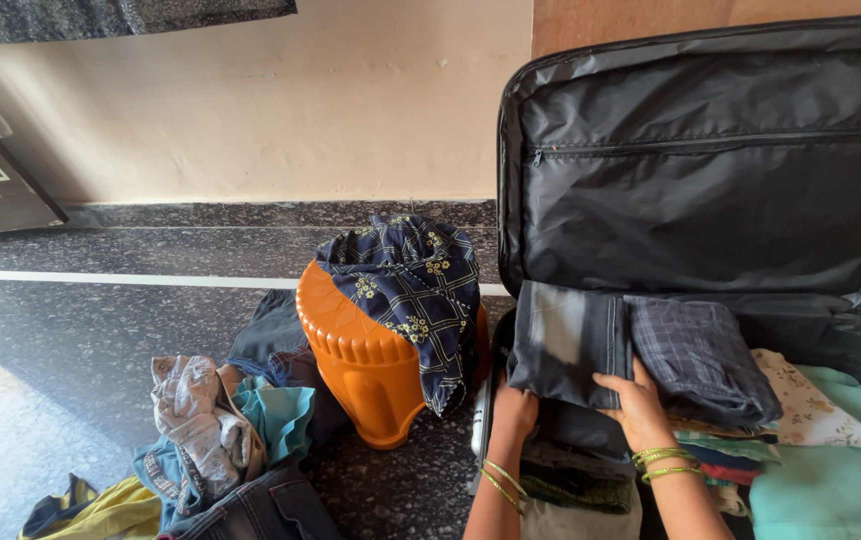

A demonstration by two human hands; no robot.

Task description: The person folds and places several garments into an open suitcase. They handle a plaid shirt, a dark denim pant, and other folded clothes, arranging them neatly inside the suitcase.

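An open black suitcase point(856, 340) lies on the floor at the right, its lid point(711, 160) propped upright against the wall. My left hand point(516, 412) grips the near left edge of a folded dark grey garment point(566, 340) lying on the stack inside. My right hand point(639, 402) presses on the same garment's right side, beside a folded dark checked garment point(701, 360). Both wrists wear green and gold bangles. More folded clothes sit under and beside these, including a mint green piece point(831, 480) and a white floral one point(806, 405).
An orange plastic stool point(356, 365) stands left of the suitcase with a navy patterned cloth point(411, 285) draped over it. A heap of loose clothes point(221, 440), with jeans and a yellow piece, lies on the dark speckled floor point(101, 330). A cream wall rises behind.
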